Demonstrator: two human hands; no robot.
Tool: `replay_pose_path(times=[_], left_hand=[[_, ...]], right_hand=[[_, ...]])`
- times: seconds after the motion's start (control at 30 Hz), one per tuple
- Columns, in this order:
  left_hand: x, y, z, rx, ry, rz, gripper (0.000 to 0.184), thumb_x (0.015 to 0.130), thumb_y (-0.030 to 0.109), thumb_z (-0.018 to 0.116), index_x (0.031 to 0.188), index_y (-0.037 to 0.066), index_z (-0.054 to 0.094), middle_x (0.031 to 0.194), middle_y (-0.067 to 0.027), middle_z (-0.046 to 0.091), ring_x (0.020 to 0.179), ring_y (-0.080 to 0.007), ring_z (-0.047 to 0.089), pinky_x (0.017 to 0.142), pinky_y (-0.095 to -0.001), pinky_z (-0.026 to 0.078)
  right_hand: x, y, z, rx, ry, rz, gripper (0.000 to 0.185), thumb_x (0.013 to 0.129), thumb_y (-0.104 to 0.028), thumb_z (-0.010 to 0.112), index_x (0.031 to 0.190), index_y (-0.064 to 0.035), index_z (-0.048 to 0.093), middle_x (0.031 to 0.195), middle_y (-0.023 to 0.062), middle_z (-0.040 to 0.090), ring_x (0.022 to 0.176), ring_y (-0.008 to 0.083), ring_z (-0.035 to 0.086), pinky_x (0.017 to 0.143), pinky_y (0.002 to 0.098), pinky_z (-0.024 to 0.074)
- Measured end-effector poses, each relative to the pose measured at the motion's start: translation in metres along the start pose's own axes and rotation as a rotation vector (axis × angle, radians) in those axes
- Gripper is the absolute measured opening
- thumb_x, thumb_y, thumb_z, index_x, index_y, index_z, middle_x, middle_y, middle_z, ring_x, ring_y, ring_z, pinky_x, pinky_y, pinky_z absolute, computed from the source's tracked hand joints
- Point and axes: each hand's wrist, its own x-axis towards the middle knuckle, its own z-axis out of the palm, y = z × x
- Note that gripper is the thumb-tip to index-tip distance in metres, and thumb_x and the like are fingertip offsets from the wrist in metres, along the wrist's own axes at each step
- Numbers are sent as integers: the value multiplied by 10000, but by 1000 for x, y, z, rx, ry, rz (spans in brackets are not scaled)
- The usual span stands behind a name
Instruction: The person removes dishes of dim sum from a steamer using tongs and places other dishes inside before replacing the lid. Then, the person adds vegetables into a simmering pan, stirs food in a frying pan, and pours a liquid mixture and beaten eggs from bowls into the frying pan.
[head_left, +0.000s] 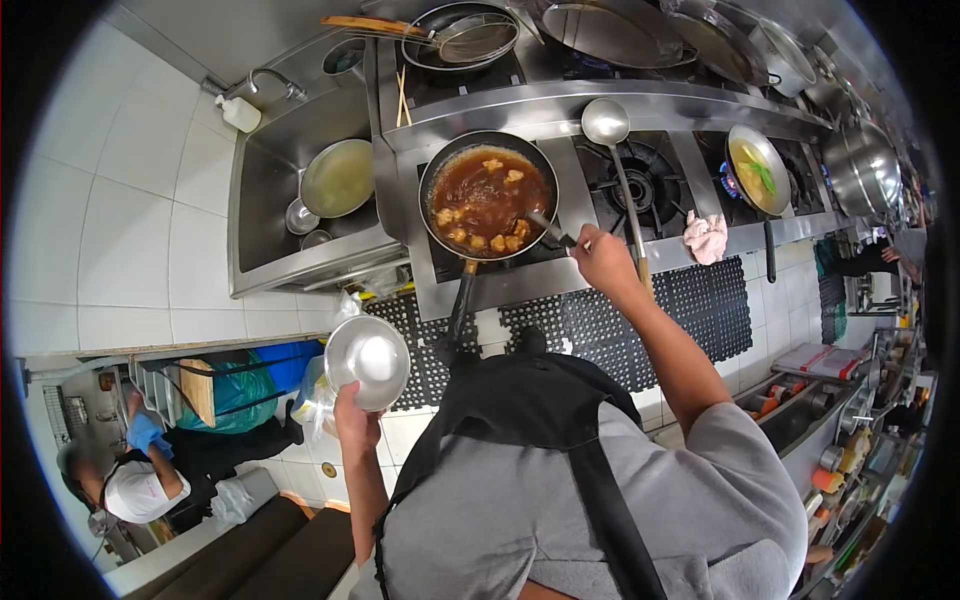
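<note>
My right hand [603,258] is closed round the dark handle of a spatula [550,228], whose metal end reaches into the frying pan [428,222]. Brown sauce [482,195] fills that pan, with several browned food pieces [512,238] mostly along its near side. The pan sits on the left front burner, its handle [463,298] pointing toward me. Off to the left, my left hand [356,420] grips the rim of a shiny metal bowl [366,362], held away from the stove. No food shows inside the bowl.
A ladle [605,122] lies across the middle burner. A second pan [757,172] with yellow liquid stands over a flame at right, near a pink cloth [705,238]. The sink [268,180] holds a pot [338,178]. Another person [145,480] is at lower left.
</note>
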Motion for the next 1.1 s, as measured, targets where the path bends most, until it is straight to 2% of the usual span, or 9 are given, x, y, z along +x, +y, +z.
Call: replay_pose_path(times=[0.07,0.17,0.3,0.43,0.5,0.7,0.83,0.97,1.1], left_hand=[[3,-1,0,-8,9,-22,410,936,329,559,1233,48,575,1009,-99,719,762,-219,686,536,-335,476],[3,-1,4,15,-21,-39,438,936,320,556,1267,33,560,1070,-115,707,825,-234,694,584,-349,501],[-9,8,9,-7,-41,-6,507,946,290,535,1351,-14,517,1191,-158,680,939,-270,712,659,-369,550],[-8,3,-8,-9,-36,-17,517,947,289,536,1361,-20,511,1198,-173,675,956,-288,719,692,-374,573],[-10,4,-5,8,-36,-27,519,946,289,538,1361,-22,510,1198,-177,673,960,-293,720,692,-377,574],[-7,9,3,12,-28,-39,532,935,290,558,1364,-20,503,1204,-175,667,973,-294,716,668,-382,572],[-12,7,2,-16,69,-6,480,904,359,595,1294,81,556,1095,-99,706,843,-241,692,592,-352,479],[-2,0,-20,17,21,-54,488,897,359,598,1302,91,557,1116,-85,708,883,-229,697,622,-358,483],[3,2,-8,37,-11,-45,492,895,359,597,1306,91,555,1114,-79,710,874,-223,697,613,-360,479]], right_hand=[[21,5,27,44,144,-64,173,862,-160,735,933,-33,641,897,254,709,895,445,695,784,525,538],[34,-10,64,219,110,-113,185,851,-165,741,935,-36,640,895,248,707,893,444,694,775,521,533],[3,-16,41,202,-80,-167,206,842,-177,751,950,-42,639,884,227,713,890,438,698,763,507,537],[8,10,22,34,27,-91,209,844,-177,751,949,-36,638,894,225,717,897,434,700,760,506,539],[24,5,26,-1,126,-40,208,845,-171,750,951,-32,637,901,229,718,902,435,700,763,506,541],[23,-23,69,231,40,-158,195,834,-170,752,913,-30,641,889,241,711,879,443,693,756,497,540],[-8,4,29,168,-42,-102,212,810,-162,787,888,-27,645,858,239,706,852,432,695,733,483,539],[12,9,16,79,70,32,222,822,-183,791,908,-35,650,862,248,705,857,440,694,738,509,537],[35,-11,65,190,117,-118,204,845,-184,751,933,-34,645,861,264,700,873,449,693,760,532,536]])
